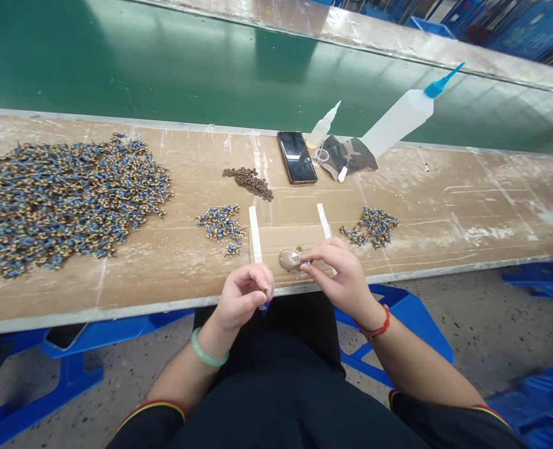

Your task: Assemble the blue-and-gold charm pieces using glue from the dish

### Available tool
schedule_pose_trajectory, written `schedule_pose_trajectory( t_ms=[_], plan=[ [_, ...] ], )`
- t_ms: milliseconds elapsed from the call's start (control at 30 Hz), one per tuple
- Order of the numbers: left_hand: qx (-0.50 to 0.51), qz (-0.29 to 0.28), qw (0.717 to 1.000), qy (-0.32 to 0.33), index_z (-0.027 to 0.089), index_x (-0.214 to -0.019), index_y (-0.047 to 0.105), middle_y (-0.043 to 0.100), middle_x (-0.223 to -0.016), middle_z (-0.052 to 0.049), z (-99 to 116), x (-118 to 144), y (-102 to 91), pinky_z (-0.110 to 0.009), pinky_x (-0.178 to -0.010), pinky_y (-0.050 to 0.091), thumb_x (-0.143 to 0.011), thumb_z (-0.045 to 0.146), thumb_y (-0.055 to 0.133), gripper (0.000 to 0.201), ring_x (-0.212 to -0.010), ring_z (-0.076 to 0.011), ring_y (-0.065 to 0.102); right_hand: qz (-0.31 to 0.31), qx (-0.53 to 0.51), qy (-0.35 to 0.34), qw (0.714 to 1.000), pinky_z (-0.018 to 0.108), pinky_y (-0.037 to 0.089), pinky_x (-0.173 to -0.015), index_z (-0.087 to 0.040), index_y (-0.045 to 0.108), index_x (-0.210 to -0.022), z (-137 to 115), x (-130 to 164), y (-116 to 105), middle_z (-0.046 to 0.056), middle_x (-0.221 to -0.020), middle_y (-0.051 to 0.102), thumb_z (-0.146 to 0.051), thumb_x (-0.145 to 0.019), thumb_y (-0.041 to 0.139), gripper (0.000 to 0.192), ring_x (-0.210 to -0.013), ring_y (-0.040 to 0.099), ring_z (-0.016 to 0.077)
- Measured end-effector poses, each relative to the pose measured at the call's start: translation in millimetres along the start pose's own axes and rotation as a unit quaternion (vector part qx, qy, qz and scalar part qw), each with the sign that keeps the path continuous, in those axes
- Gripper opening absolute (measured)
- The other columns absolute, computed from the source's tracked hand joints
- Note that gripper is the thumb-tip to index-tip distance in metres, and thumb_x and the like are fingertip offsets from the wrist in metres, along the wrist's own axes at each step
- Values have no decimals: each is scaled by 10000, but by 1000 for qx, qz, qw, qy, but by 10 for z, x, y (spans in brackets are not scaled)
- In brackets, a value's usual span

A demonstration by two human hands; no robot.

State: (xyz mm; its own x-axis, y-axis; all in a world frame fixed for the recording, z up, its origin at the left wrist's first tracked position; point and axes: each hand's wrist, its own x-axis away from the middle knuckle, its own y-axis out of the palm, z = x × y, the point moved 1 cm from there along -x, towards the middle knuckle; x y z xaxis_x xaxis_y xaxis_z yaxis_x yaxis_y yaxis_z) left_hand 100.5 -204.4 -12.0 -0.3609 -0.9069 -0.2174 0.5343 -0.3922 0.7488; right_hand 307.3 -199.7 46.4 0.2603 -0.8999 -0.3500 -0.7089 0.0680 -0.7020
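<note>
Our dark shirt point(267, 393) is nearest, with our two arms reaching past it to the brown table point(192, 162). Our left hand point(239, 294), with a green bangle point(208, 350) on its wrist, pinches a small brown piece point(265, 291) near the table's front edge. Our right hand point(340, 274), with a red string bracelet point(378, 325), pinches a small blue piece point(306, 263) just beside a shiny oval thing point(287, 259). That oval is too small for us to be sure what it is. It sits on a cardboard sheet point(280, 238) between two white strips point(255, 236).

Little blue and yellow pieces make one huge pile point(65, 206) far to the left, and two small piles point(221, 223) on either side of the strips. Farther back we see a heap of brown discs point(250, 183), a phone point(298, 159), a small squeeze bottle point(322, 129), a dark pouch point(358, 154), and a big white bottle point(398, 121) with a blue tip.
</note>
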Motion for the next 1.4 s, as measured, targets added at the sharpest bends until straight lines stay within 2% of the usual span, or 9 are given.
schedule_pose_trajectory(
  t_ms=[833, 1067, 1300, 1400],
  plan=[
    [-7, 17, 1000, -2, 182, -803, 664, 556, -709, 22, -36, 8, -5, -209, -549, 382, -835, 333, 867, 255, -575, -80, 455, -6, 2, 9, 1000, 422, 494, -754, -267, 744, -941, 32, 2, -6, 36, -870, 805, -244, -970, 687, 68, -792, 637, 237],
    [-16, 21, 1000, -2, 174, -791, 650, 543, -706, 25, -32, 1, -2, -208, -558, 401, -833, 351, 873, 288, -576, -76, 458, -2, 7, -9, 1000, 413, 497, -761, -254, 736, -964, 33, 7, -2, 37, -879, 806, -211, -969, 691, 63, -806, 635, 230],
    [-37, 45, 998, 7, 173, -778, 632, 537, -709, 24, -64, -15, -18, -207, -541, 386, -817, 355, 878, 308, -572, -78, 445, 29, -19, 19, 999, 431, 507, -785, -266, 756, -938, -21, 26, -63, 39, -835, 777, -256, -959, 700, 61, -808, 644, 237],
    [-53, 48, 997, 37, 179, -795, 641, 551, -718, 20, -53, -57, 40, -206, -532, 374, -829, 351, 866, 285, -576, -82, 453, 34, -138, 93, 986, 421, 523, -768, -287, 756, -936, -74, 40, -58, 42, -859, 758, -352, -952, 727, 73, -823, 650, 240]
  ],
)
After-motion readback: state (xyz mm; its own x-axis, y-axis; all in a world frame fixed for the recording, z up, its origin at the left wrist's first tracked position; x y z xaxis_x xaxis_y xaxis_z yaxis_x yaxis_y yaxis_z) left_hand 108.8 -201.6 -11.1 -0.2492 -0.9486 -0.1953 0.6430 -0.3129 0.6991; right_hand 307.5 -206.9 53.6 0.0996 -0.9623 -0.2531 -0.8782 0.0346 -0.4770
